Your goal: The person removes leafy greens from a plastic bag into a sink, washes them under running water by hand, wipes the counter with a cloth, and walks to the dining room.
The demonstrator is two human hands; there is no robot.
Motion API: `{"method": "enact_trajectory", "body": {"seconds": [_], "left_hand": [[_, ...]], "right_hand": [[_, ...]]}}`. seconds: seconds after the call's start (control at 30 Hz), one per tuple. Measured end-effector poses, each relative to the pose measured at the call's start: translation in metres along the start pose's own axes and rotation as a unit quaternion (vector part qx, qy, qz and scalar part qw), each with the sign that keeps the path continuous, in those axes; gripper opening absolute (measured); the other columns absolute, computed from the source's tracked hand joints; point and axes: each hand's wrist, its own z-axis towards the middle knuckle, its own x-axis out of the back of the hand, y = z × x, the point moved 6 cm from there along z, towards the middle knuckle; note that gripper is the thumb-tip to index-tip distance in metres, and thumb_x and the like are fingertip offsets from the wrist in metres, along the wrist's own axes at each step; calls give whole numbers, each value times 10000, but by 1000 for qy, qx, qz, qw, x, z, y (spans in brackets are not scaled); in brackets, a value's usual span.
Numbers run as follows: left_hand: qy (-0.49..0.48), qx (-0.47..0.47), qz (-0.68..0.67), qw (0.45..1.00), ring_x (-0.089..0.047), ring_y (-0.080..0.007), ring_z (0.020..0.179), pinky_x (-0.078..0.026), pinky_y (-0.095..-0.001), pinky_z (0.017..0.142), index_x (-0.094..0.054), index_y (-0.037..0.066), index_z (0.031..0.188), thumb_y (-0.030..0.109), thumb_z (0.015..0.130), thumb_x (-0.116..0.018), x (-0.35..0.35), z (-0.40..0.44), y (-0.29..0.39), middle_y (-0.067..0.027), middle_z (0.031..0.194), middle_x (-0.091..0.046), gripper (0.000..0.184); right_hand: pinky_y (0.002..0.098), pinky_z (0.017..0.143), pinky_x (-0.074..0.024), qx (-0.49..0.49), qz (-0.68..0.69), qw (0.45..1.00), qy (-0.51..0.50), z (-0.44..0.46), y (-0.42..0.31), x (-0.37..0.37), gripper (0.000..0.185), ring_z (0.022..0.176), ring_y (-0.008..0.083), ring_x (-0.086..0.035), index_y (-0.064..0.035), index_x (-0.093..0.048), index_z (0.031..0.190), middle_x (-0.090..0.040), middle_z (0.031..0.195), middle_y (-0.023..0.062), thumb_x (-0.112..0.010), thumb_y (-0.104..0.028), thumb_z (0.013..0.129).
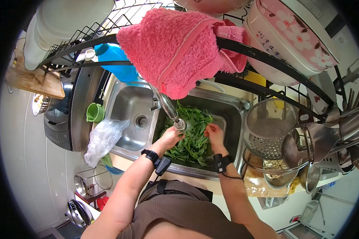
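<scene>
A heap of leafy greens (pixel 187 149) with long stems fills much of the right sink basin (pixel 229 119). My left hand (pixel 170 136) is at the heap's left side, its fingers closed on some greens and partly hidden by the faucet (pixel 179 125). The faucet's spout hangs right over the greens, next to that hand. At the heap's right edge, my right hand (pixel 215 134) has its fingers curled in a pinch on the greens. Both wrists wear black straps with small devices.
A pink towel (pixel 175 47) hangs from the black dish rack (pixel 267 55) above the sink. The left basin (pixel 127 103) has a drain, with a plastic bag (pixel 103 141) on its edge. A green cup (pixel 95 112) stands left; a metal colander (pixel 269 127) and ladles stand right.
</scene>
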Motion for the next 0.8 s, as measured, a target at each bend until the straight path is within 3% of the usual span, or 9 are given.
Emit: {"method": "enact_trajectory", "body": {"seconds": [0.07,0.17,0.23,0.33,0.4,0.5,0.57,0.67,0.8], "left_hand": [[31,-46,-5,998,-529,-91,840,-443,-280,773,-610,112,1053,214,906,-660,-7,-9,18,32,913,-597,185],[39,0,196,980,-575,-147,995,-434,-313,912,-610,93,1163,197,878,-661,8,-7,17,-12,1072,-642,308],[7,-49,388,920,-584,-226,1095,-432,-332,966,-563,42,1280,197,847,-661,19,-4,12,-104,1203,-639,470],[60,66,465,881,-560,-255,1179,-422,-332,1000,-475,35,1380,300,817,-692,41,-21,3,-192,1280,-588,659],[48,50,484,872,-471,-314,1293,-404,-408,1042,-296,91,1490,467,833,-672,71,-16,-18,-210,1399,-484,845],[128,205,306,921,-264,-371,1410,-286,-717,994,-30,231,1543,704,803,-585,42,-59,-5,-154,1578,-173,1039],[130,204,215,946,-218,-365,1426,-269,-716,1005,-33,230,1543,728,802,-556,59,-46,-25,-141,1588,-135,1035],[77,190,72,976,-90,-368,1455,-227,-706,1036,-44,227,1543,791,802,-463,30,-46,-18,-115,1603,-50,1021],[141,180,-22,973,-88,-381,1443,-257,-676,1048,-164,234,1532,747,860,-407,12,-36,-12,-117,1592,-67,880]], "right_hand": [[318,668,-538,29,-133,990,-26,14,7,11,466,820,171,-637,-1,-535,1291,-662,1028,124,-680,-184,888],[435,875,-510,29,-295,955,-19,24,6,6,797,1083,298,-584,-34,-385,1427,-542,1288,205,-775,-326,797],[531,1056,-354,47,-338,939,-47,33,20,-11,1112,1349,413,-333,-79,-226,1502,-290,1496,247,-842,-473,664],[559,1109,-259,31,-403,904,-139,46,58,-53,1245,1434,452,-89,-117,-156,1522,-110,1561,242,-862,-534,586],[574,1104,-258,-88,-450,871,-177,16,64,-80,1288,1434,465,-74,-120,-136,1526,-134,1552,255,-857,-574,561],[510,1046,-372,-58,-453,867,-198,12,91,-102,1150,1325,440,-362,-59,-274,1471,-388,1430,250,-887,-452,581],[394,930,-476,41,-395,895,-204,-4,80,-107,880,1102,334,-601,18,-456,1349,-628,1189,216,-875,-307,647],[359,906,-476,47,-198,940,-275,-15,74,-101,708,1071,242,-594,28,-517,1287,-621,1201,154,-845,-214,709],[316,919,-463,55,-180,953,-238,-40,-20,-56,665,1070,179,-565,38,-508,1306,-615,1191,115,-819,-118,739]]}}
